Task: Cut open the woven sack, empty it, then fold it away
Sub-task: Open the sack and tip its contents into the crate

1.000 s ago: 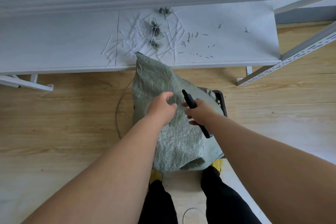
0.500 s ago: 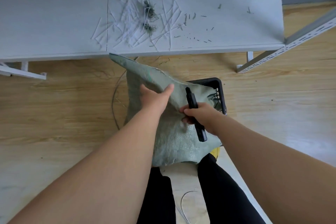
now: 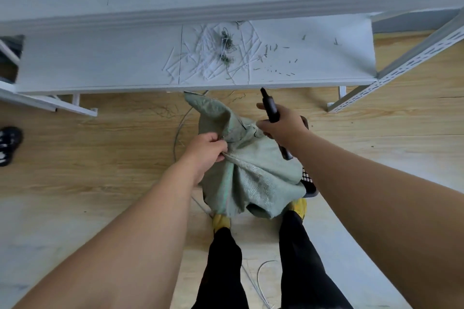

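Now, left hand (image 3: pixel 206 148) grip bunching green sack (image 3: pixel 253 178), right hand (image 3: pixel 281 125) grip clenched round black cutter (image 3: pixel 270 108).

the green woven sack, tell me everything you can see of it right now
The woven sack is pale green with a coarse plastic-weave look and thin coloured stripes down one side. It is limp and crumpled, gathered into folds that fan out below the left hand, which grips the bunched fabric. One corner sticks up as a point towards the white shelf. The right hand, holding a black cutting tool, meets the sack beside that corner. The sack drapes over a black crate on the wooden floor, above the person's feet.
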A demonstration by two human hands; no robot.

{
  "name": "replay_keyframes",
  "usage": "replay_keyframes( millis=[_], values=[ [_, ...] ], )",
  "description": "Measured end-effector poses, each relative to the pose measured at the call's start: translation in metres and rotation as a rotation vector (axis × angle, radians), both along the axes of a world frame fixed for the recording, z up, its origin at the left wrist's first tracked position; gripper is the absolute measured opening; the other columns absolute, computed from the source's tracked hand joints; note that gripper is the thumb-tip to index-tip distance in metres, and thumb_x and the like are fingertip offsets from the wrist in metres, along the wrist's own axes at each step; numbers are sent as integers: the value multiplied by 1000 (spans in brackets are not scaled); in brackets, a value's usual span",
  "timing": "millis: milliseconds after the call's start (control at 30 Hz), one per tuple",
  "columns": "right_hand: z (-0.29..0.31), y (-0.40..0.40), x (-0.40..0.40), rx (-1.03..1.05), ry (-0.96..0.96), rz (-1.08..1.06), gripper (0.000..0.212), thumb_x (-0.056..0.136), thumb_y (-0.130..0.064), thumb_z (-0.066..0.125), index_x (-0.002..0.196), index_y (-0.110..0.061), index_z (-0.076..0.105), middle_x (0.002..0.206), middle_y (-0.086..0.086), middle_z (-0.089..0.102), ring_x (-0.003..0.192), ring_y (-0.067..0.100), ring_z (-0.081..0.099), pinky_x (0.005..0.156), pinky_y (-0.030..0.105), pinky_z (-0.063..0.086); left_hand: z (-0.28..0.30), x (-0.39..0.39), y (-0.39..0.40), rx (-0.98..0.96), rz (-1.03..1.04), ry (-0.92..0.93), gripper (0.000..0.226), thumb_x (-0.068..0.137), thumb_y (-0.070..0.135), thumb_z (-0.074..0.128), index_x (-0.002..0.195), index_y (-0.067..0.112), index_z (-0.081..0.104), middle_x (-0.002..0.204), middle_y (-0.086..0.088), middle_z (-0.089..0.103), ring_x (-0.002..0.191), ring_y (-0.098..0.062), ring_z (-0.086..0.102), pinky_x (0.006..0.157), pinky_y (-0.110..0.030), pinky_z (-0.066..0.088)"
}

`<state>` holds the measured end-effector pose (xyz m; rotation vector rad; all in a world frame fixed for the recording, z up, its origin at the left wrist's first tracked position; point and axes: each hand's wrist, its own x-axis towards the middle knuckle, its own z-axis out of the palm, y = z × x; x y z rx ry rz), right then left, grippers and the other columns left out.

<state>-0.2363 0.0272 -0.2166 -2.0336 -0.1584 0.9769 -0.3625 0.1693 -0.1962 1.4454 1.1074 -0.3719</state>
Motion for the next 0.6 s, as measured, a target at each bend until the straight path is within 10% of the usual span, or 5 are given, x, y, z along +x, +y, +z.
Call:
replay_keyframes(
  millis=[200, 433, 600],
  values=[
    [23, 39, -29, -190, -81, 342, 15, 89, -21, 63, 77, -24, 54, 69, 0, 53, 69, 20, 53, 52, 25, 38, 37, -23, 7, -255, -26, -101, 21, 88, -10, 53, 85, 9, 63, 97, -7, 65, 93, -18, 60, 89, -29, 50],
    [24, 37, -36, -123, -70, 99, 18, 92, -20, 54, 104, -9, 60, 88, 15, 64, 87, 36, 64, 80, 47, 55, 44, -39, 13, -140, -85, -40, 12, 89, 2, 61, 95, 12, 63, 105, -6, 63, 106, -21, 57, 91, -30, 51],
    [51, 49, -29, 17, -161, 53, 3, 93, -16, 53, 95, -17, 56, 71, 3, 57, 70, 25, 57, 69, 33, 47, 62, -22, 26, 456, 77, -88, 102, 69, 40, 83, 149, 17, 23, 152, -6, 31, 139, -22, 32, 115, -38, 28]
  ],
)
